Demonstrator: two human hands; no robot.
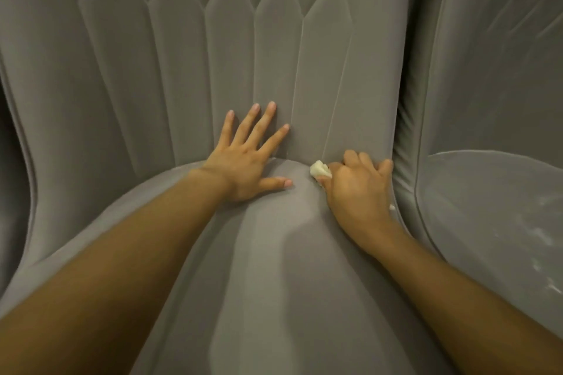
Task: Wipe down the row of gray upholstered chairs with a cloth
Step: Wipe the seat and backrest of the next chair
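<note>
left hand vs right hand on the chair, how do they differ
The left hand lies flat, fingers spread, holding nothing; the right hand is curled around a white cloth. The left hand's fingers reach onto the backrest; the right hand sits lower, at the rear of the seat. Both touch the same gray chair.

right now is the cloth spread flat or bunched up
Bunched up. The cloth is a small white wad gripped in the right hand, only a bit poking out.
</note>
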